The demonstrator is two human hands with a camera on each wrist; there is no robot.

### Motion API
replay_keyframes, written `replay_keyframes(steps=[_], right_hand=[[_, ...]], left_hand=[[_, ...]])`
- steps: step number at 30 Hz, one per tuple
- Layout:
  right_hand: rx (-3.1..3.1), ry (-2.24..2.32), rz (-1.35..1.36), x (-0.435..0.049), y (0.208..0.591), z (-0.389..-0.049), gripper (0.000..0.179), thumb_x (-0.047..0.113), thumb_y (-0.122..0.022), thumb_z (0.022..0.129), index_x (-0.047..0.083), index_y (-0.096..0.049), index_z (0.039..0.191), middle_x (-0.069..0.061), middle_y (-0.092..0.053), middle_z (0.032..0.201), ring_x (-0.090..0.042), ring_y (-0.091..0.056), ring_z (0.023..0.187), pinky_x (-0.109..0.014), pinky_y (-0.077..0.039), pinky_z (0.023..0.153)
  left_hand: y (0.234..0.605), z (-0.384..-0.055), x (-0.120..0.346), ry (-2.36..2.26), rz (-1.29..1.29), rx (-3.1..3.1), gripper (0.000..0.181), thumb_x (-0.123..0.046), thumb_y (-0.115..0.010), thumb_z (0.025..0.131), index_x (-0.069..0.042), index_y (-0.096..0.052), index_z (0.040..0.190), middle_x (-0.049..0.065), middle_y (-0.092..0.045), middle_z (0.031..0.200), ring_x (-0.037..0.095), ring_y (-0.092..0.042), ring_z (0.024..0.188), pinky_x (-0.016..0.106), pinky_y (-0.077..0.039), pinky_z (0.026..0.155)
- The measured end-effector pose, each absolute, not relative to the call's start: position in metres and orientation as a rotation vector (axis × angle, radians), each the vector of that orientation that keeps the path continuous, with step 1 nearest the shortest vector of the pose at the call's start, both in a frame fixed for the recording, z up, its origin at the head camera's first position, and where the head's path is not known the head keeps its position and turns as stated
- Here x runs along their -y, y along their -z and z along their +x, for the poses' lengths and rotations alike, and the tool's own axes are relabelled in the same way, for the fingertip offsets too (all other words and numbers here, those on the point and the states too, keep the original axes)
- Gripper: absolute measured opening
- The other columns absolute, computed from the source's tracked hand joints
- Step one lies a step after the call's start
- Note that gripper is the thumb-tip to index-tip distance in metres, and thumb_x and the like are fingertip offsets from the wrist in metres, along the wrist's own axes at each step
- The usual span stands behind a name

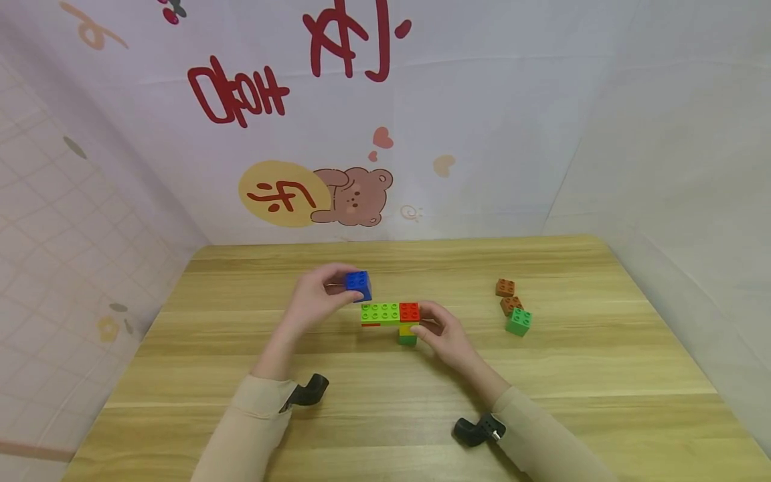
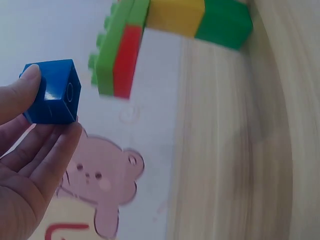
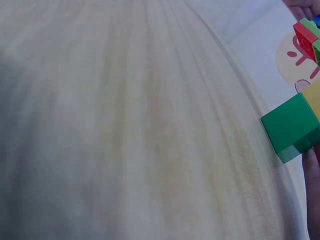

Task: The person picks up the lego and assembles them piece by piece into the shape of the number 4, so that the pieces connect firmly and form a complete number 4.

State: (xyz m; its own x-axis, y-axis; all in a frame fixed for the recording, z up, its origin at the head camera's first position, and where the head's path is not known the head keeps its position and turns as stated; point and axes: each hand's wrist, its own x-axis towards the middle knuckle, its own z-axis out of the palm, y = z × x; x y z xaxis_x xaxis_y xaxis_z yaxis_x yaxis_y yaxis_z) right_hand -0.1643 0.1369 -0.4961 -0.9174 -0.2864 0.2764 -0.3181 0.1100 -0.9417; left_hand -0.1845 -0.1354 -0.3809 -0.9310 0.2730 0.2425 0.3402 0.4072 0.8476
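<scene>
In the head view my left hand (image 1: 313,298) pinches a blue toy building brick (image 1: 359,287) between thumb and fingers. The left wrist view shows this brick's hollow underside turned toward the stacked bricks. My right hand (image 1: 448,338) grips the right end of that brick structure, thumb in front and fingers behind. On top are a long light green brick (image 1: 381,313) and a red brick (image 1: 409,312). Below stand a yellow brick (image 1: 406,331) and a green brick (image 1: 407,340). Another red brick (image 2: 128,60) sits under the light green brick's overhanging left end.
Off to the right on the wooden table (image 1: 385,415) lie two brown bricks, one farther back (image 1: 505,287) and one nearer (image 1: 512,306). A loose green brick (image 1: 519,323) is close beside the nearer one. Behind the table hangs a printed white cloth (image 1: 494,120).
</scene>
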Motion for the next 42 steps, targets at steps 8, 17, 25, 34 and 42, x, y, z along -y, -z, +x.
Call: replay_keyframes(steps=[8, 17, 25, 34, 42], right_hand=[[2.308, -1.976, 0.651, -0.138, 0.498, -0.165, 0.035, 0.004, -0.07, 0.091, 0.003, -0.061, 0.125, -0.011, -0.062, 0.121, -0.024, -0.059, 0.113, -0.036, -0.049, 0.097], [2.267, -1.982, 0.681, -0.137, 0.499, -0.166, 0.035, -0.001, -0.068, 0.091, 0.0, -0.061, 0.125, -0.014, -0.063, 0.12, -0.023, -0.06, 0.112, -0.033, -0.05, 0.096], [2.264, -1.956, 0.716, -0.135, 0.487, -0.161, 0.035, -0.01, -0.065, 0.09, -0.007, -0.058, 0.124, -0.021, -0.061, 0.119, -0.018, -0.06, 0.109, -0.039, -0.051, 0.095], [2.246, -1.984, 0.716, -0.135, 0.493, -0.164, 0.034, -0.011, -0.064, 0.09, -0.007, -0.059, 0.124, -0.02, -0.061, 0.119, -0.013, -0.059, 0.11, -0.037, -0.05, 0.095], [2.215, -2.009, 0.733, -0.136, 0.501, -0.167, 0.034, -0.007, -0.065, 0.091, -0.004, -0.059, 0.124, -0.017, -0.06, 0.121, -0.016, -0.059, 0.111, -0.033, -0.049, 0.097]], left_hand=[[0.375, -0.178, 0.108, 1.588, -0.686, 2.556, 0.034, -0.008, -0.082, 0.082, -0.004, -0.07, 0.113, 0.009, -0.07, 0.105, 0.022, -0.069, 0.092, 0.041, -0.057, 0.084], [0.375, -0.175, 0.084, 1.585, -0.797, 2.571, 0.034, -0.007, -0.083, 0.081, -0.003, -0.069, 0.112, 0.007, -0.07, 0.102, 0.02, -0.068, 0.09, 0.035, -0.056, 0.083], [0.379, -0.174, 0.074, 1.498, -0.857, 2.575, 0.033, -0.008, -0.083, 0.081, -0.004, -0.069, 0.111, 0.006, -0.071, 0.102, 0.018, -0.069, 0.09, 0.032, -0.056, 0.084], [0.38, -0.174, 0.067, 1.481, -0.88, 2.578, 0.032, -0.009, -0.084, 0.08, -0.005, -0.07, 0.108, 0.004, -0.071, 0.099, 0.016, -0.069, 0.089, 0.029, -0.056, 0.082], [0.383, -0.177, 0.065, 1.435, -0.864, 2.615, 0.033, -0.012, -0.084, 0.08, -0.005, -0.071, 0.108, 0.003, -0.072, 0.098, 0.014, -0.068, 0.087, 0.03, -0.056, 0.081]])
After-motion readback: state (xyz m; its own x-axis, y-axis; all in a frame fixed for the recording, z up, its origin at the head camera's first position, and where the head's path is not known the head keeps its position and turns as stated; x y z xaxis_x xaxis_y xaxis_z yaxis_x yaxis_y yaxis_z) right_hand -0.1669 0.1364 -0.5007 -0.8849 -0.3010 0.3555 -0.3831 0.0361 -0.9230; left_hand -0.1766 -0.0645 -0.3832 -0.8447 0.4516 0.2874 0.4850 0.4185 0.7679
